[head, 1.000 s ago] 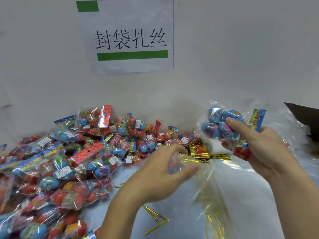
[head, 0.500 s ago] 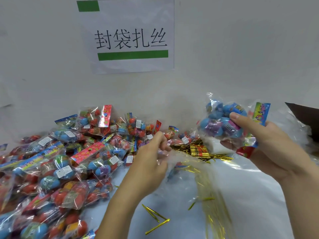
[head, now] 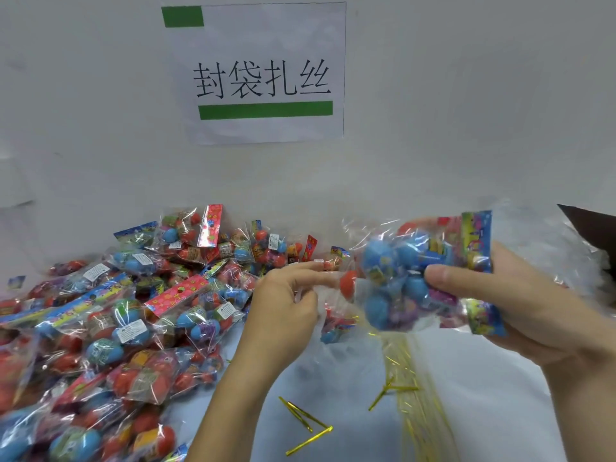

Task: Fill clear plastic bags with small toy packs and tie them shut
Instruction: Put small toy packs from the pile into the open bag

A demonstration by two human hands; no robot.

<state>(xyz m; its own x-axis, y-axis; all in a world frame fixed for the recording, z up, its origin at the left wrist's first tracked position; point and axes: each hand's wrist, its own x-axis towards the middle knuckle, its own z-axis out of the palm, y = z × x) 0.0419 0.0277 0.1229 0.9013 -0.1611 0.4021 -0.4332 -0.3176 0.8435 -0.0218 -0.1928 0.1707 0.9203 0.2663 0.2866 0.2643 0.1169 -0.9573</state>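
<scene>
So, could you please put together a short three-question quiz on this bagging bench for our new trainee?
1. True or false: the right hand grips toy packs with blue balls inside.
2. What does the left hand pinch? A) a gold twist tie B) the clear plastic bag C) the wall sign
3. Fill in: loose gold twist ties lie on the ____, to the right of the pile of toy packs.

Key: 1 true; 2 B; 3 table.
</scene>
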